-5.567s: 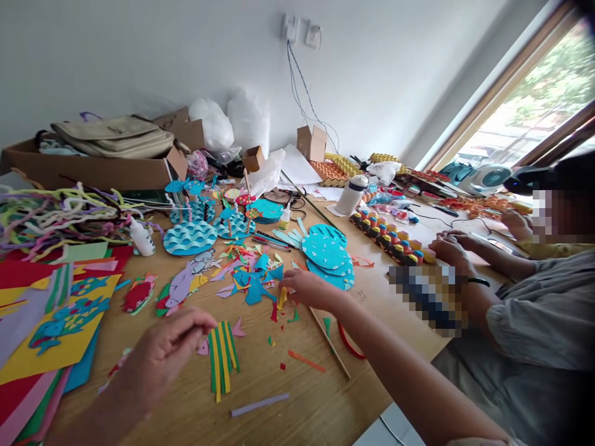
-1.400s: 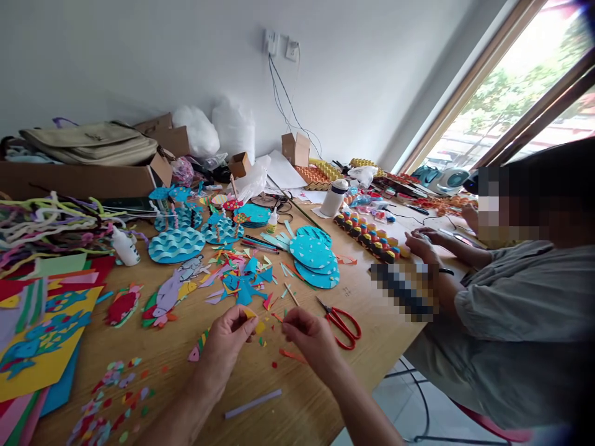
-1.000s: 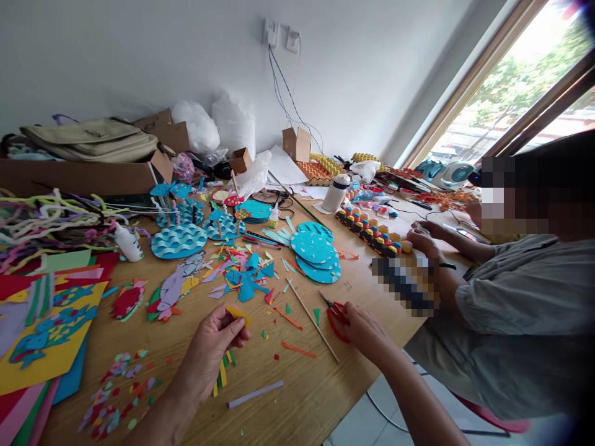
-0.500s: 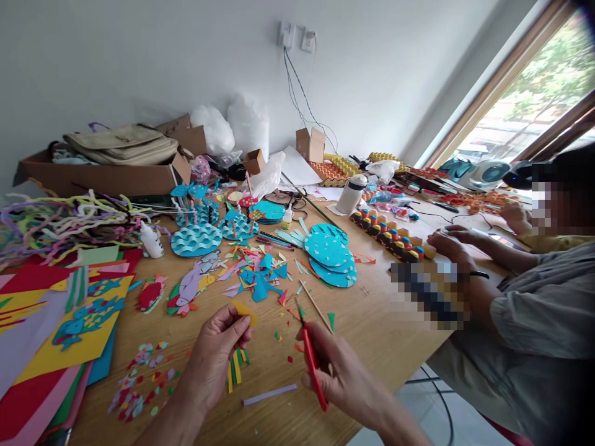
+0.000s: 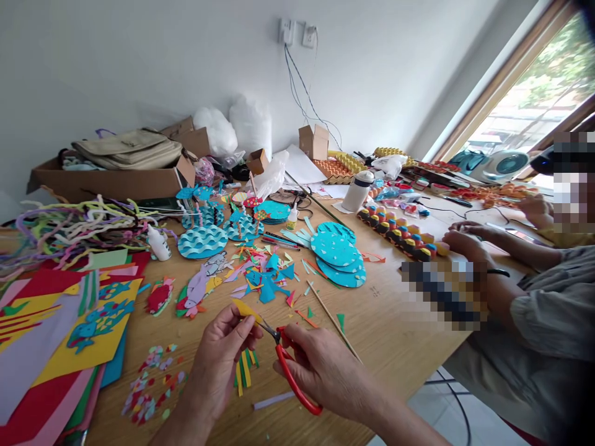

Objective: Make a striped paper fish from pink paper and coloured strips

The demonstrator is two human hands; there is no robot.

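My left hand [image 5: 227, 347] pinches a small yellow paper piece [image 5: 246, 310] between thumb and fingers, above the front middle of the table. Red-handled scissors [image 5: 288, 365] are gripped in my right hand [image 5: 320, 365], and their blades meet the edge of the yellow paper. Below the hands lie yellow and green paper strips [image 5: 243, 373] and a lilac strip [image 5: 274, 399]. Small coloured cut-outs [image 5: 151, 387] are scattered left of my left hand. Beyond the hands are paper scraps [image 5: 267, 275] and paper fish [image 5: 160, 296].
Blue paper discs [image 5: 339, 251] and a thin wooden stick [image 5: 332, 316] lie right of centre. Coloured sheets [image 5: 97, 365] cover the left side. A white bottle [image 5: 357, 192] stands farther back. Another person's arms [image 5: 483, 266] rest at the right.
My right hand has moved left and up, bringing the scissor blades to the yellow paper. My left hand still holds the paper. The view has shifted slightly.
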